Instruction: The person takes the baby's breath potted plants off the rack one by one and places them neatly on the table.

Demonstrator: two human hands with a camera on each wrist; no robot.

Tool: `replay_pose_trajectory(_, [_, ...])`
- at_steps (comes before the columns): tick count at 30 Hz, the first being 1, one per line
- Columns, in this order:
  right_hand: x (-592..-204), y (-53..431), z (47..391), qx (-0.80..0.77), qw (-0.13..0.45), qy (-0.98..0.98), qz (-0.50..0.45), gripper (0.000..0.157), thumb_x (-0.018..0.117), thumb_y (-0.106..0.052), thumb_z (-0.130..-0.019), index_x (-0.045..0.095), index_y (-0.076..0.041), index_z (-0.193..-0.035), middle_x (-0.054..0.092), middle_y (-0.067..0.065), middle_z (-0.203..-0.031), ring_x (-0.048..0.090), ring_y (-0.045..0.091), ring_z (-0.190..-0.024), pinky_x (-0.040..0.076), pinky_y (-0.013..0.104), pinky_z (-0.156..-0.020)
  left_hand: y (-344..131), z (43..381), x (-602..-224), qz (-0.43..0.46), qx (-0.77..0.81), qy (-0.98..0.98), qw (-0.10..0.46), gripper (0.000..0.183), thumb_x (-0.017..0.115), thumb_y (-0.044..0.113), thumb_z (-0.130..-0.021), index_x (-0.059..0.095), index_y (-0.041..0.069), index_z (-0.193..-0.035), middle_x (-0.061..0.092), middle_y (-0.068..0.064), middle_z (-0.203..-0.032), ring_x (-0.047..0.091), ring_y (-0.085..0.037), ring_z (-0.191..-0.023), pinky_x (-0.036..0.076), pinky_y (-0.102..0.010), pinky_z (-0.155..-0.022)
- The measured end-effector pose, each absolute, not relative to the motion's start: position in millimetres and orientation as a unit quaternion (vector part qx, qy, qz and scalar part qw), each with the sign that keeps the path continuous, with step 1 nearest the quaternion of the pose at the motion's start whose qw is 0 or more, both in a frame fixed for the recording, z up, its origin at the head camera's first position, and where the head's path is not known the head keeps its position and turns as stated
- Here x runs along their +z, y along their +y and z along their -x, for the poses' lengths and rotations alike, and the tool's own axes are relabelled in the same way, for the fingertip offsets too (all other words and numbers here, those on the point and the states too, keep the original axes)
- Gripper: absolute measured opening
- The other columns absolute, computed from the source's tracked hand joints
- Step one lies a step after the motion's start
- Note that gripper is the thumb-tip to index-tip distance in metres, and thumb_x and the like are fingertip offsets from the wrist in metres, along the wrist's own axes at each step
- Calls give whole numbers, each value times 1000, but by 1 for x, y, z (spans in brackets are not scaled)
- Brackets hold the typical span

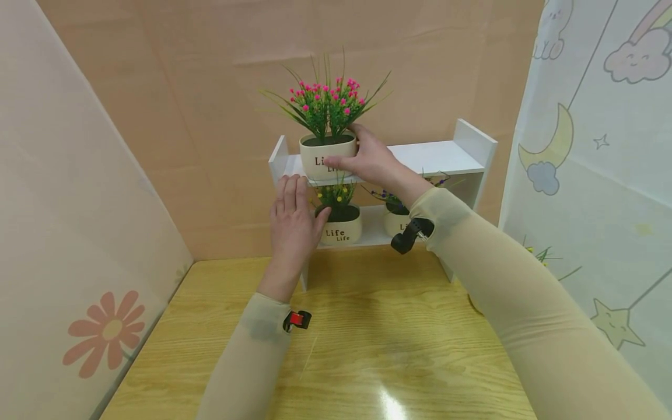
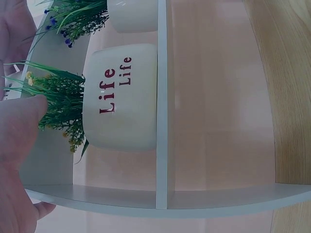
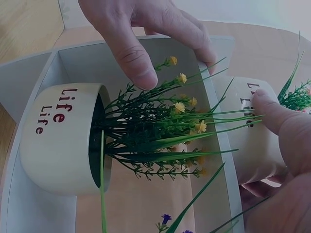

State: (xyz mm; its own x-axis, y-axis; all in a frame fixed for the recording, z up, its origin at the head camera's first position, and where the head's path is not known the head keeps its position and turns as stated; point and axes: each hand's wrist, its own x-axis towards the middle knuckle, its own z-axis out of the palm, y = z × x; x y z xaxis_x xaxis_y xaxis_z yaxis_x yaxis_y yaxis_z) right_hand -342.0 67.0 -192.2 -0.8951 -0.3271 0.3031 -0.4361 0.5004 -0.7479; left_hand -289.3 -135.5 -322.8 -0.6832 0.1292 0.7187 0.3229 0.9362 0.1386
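On the top board of a small white shelf [image 1: 430, 157] stands a cream oval pot [image 1: 315, 166] of pink artificial flowers, marked "Life". My right hand [image 1: 375, 157] grips this pot at its right side, thumb across the front; its other fingers are partly hidden behind. My left hand [image 1: 294, 219] holds the shelf's upper left corner, fingers over the edge and thumb on the inner side. Just beside that thumb, on the lower board, sits a pot of yellow flowers [image 2: 121, 97]. A pot with purple-blue flowers [image 1: 396, 221] stands further right, partly behind my right wrist.
The shelf stands at the back of a wooden table [image 1: 378, 326], against a tan backdrop [image 1: 210, 116]. At the right, another plant [image 1: 543, 256] is mostly hidden by my right sleeve. Printed white curtains [image 1: 593, 192] flank the table.
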Motion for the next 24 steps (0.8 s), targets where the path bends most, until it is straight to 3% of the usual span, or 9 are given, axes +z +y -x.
replay_pose_trajectory(8, [-193,66,342,458,72,-858,-220,104,87,-45,-96,28,-9,-174,59,13,-153,65,28,-132,55,45,-107,-136,289,-323,127,-123,-905,386,86,76,44,-106,24,5,-162,28,-15,-167,19,-35,-163,40,-61,-119])
replay_pose_trajectory(24, [-186,72,327,498,93,-837,-205,102,91,-46,-93,34,-17,-172,63,7,-148,65,22,-128,55,43,-105,-136,291,-325,130,-129,-902,391,84,75,44,-106,26,4,-162,29,-15,-167,21,-36,-162,41,-61,-118])
